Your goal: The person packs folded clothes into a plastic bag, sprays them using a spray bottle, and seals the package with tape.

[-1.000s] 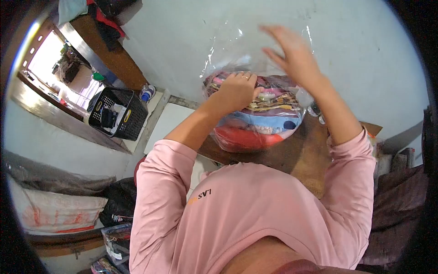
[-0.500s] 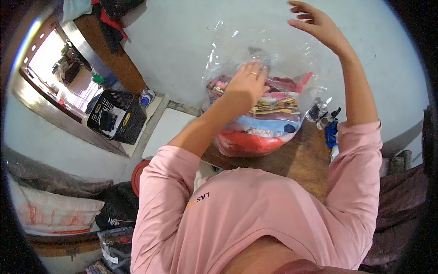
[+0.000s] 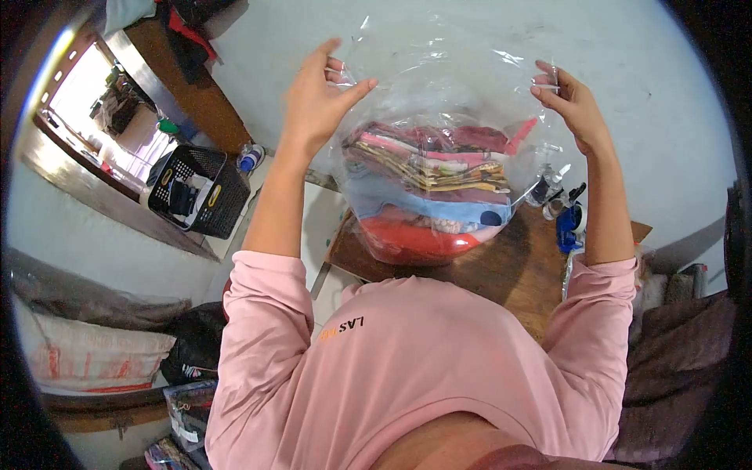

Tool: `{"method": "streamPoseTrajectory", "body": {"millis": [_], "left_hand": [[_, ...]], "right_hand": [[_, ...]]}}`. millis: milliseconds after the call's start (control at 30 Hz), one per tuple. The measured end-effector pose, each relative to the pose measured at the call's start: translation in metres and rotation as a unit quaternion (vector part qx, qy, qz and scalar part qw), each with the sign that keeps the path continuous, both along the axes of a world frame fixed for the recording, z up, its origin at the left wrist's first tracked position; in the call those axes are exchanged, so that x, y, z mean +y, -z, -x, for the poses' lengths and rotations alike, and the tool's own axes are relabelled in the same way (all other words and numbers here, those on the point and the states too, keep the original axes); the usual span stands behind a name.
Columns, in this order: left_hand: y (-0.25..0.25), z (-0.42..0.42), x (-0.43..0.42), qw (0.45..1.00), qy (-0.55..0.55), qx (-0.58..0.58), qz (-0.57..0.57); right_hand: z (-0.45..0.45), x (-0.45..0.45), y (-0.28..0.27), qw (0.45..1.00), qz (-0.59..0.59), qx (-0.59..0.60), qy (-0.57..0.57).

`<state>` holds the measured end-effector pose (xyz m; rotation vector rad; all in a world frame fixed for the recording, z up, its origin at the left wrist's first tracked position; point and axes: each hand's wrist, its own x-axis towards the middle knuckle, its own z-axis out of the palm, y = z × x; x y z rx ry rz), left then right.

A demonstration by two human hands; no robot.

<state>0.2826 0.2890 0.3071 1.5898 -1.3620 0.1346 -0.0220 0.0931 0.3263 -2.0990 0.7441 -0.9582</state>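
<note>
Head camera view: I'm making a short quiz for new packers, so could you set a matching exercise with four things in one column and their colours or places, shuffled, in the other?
Column one
1. Plastic bag
2. Basket
3. Table
4. Sack

Column two
A. Brown, beneath the folded cloths and what they are packed in
B. Whitish with red marks, at the lower left of the picture
C. See-through, with cloths inside
D. Black with holes in its sides, near the doorway

Right pairs: 1-C, 2-D, 3-A, 4-B
</note>
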Motion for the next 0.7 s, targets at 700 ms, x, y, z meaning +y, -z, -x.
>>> {"method": "streamPoseTrajectory", "body": {"millis": [700], "left_hand": [[0.019,0.019,0.009,0.999,-0.042,0.007,0.01]], "right_hand": [[-0.142,0.095,-0.056,0.801,0.593,0.016,-0.078]]}}
